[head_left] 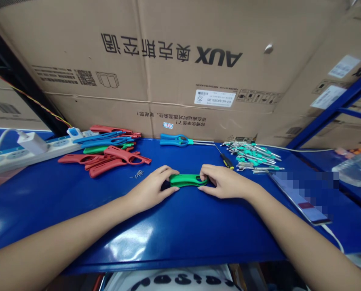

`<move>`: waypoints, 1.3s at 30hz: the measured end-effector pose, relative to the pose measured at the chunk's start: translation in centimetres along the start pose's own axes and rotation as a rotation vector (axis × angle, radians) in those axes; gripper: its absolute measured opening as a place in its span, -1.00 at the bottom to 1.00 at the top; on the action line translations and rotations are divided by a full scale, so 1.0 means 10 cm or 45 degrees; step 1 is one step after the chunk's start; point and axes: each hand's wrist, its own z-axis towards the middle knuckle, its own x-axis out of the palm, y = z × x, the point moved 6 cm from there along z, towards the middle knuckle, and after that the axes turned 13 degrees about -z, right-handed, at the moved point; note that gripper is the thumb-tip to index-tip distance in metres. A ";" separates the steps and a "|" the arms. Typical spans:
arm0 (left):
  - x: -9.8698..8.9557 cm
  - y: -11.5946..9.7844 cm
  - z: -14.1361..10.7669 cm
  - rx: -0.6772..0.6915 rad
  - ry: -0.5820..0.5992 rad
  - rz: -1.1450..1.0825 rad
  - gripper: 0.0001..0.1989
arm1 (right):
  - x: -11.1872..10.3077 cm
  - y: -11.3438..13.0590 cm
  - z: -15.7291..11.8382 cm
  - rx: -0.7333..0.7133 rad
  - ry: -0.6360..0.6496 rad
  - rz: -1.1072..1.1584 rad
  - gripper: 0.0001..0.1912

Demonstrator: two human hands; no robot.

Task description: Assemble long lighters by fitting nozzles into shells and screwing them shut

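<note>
A green plastic lighter casing (186, 180) lies lengthwise between my two hands, just above or on the blue tabletop. My left hand (154, 186) pinches its left end between thumb and fingers. At the casing's looped right end, my right hand (221, 180) grips with thumb and curled fingers. Left of my hands is a pile of red lighter casings (119, 157), with blue and green ones among them. A few small screws (138, 173) lie beside that pile. Beyond my hands sit blue lighters (174, 140) with metal tubes.
A screwdriver (225, 158) and a heap of metal lighter tubes with teal parts (256, 155) lie at the back right. A phone (301, 200) with a cable rests nearer. Power strips (59, 144) run along the left. A large cardboard box (168, 81) walls off the back.
</note>
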 end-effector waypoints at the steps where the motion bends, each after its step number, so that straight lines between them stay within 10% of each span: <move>1: 0.00 0.00 0.00 0.003 0.002 0.003 -0.67 | -0.01 0.00 0.00 -0.008 -0.011 0.019 -0.82; 19: 0.00 0.10 -0.02 -0.075 -0.075 -0.018 -0.40 | -0.31 -0.45 -0.05 0.342 -0.665 -0.144 -0.85; 29: 0.00 0.04 -0.01 -0.046 -0.055 0.036 -0.51 | 0.02 -0.14 0.03 0.029 0.020 0.297 -0.79; 39: 0.05 -0.33 -0.11 0.202 0.057 0.345 -0.63 | -0.06 -0.08 0.00 0.016 -0.073 -0.003 -0.74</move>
